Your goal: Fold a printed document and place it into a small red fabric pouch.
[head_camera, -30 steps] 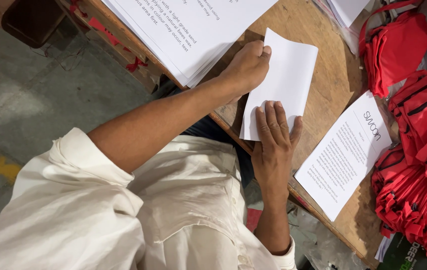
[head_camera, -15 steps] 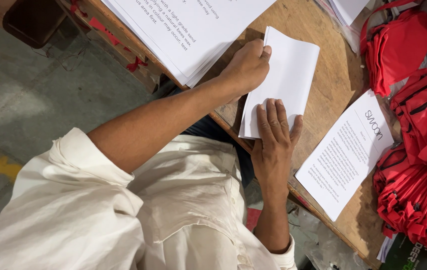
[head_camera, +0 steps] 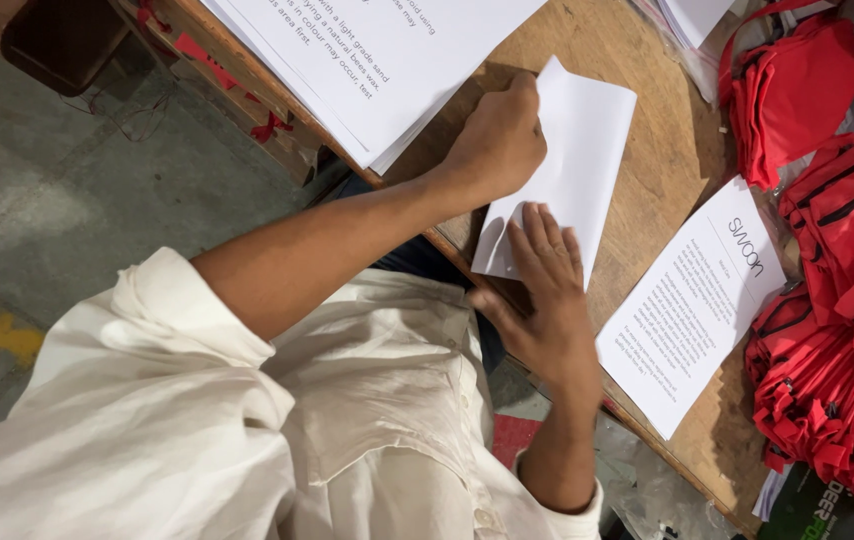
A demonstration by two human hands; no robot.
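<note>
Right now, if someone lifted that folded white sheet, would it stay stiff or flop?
The folded sheet would likely flop some, since it looks thin, though the fold may stiffen it. It is probably very light. On the smooth wooden table it may slide easily; both hands press on it.

Bare wood of the table (head_camera: 662,150) lay open just right of the folded white sheet (head_camera: 577,150), a narrow lane running from the far edge toward the near edge. That lane was closed on the right by the printed leaflet (head_camera: 692,305) and, beyond it, by the heaped red bags (head_camera: 837,300) crowding the right side. At the far left, a stack of printed papers (head_camera: 377,60) covered the tabletop and overhung its edge. The left hand (head_camera: 497,145) and right hand (head_camera: 547,300) pressed on the sheet, blocking its left and near sides.
</note>
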